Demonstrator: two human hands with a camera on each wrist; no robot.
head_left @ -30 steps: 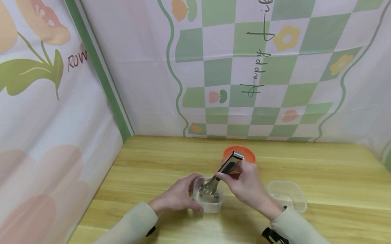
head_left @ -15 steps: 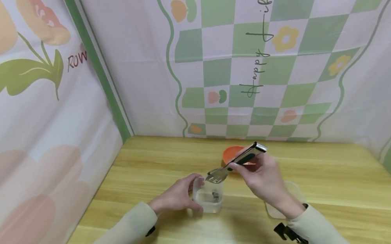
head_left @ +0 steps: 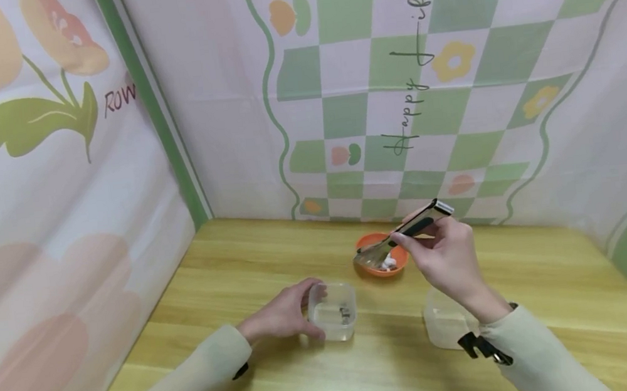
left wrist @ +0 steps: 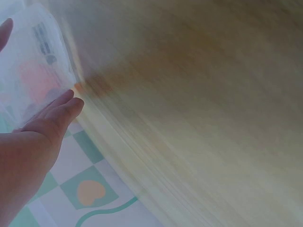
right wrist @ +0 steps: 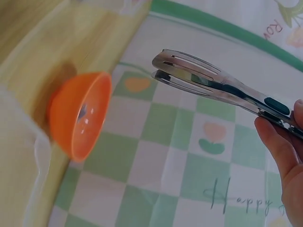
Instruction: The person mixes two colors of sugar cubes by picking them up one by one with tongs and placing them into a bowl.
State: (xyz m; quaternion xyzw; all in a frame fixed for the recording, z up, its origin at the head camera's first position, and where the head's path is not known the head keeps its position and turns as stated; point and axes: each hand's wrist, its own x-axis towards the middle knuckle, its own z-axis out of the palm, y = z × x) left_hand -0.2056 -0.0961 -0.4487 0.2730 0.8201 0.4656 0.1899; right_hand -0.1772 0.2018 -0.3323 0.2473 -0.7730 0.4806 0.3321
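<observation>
My left hand (head_left: pixel 284 311) grips a clear plastic box (head_left: pixel 334 329) on the table, thumb at its near side and fingers at the far side. Small dark pieces (head_left: pixel 344 313) lie inside at the box's right. In the left wrist view the box (left wrist: pixel 31 71) shows beside the hand's fingers. My right hand (head_left: pixel 448 255) pinches metal tongs (head_left: pixel 415 222) with dark grip pads. Their slotted heads hang over an orange bowl (head_left: pixel 364 241), which has something white in it. In the right wrist view, a dark spot (right wrist: pixel 163 75) shows between the tongs' tips, close together.
A second clear plastic container (head_left: pixel 442 325) stands at the right, partly behind my right wrist. The wooden table (head_left: pixel 250 245) ends at a back wall covered with a green-and-white checked cloth (head_left: pixel 342 117). Another printed cloth (head_left: pixel 66 213) hangs at the left.
My right hand has lifted the tongs out of the clear box and carried them up and right, over the orange bowl. My left hand stays at the box.
</observation>
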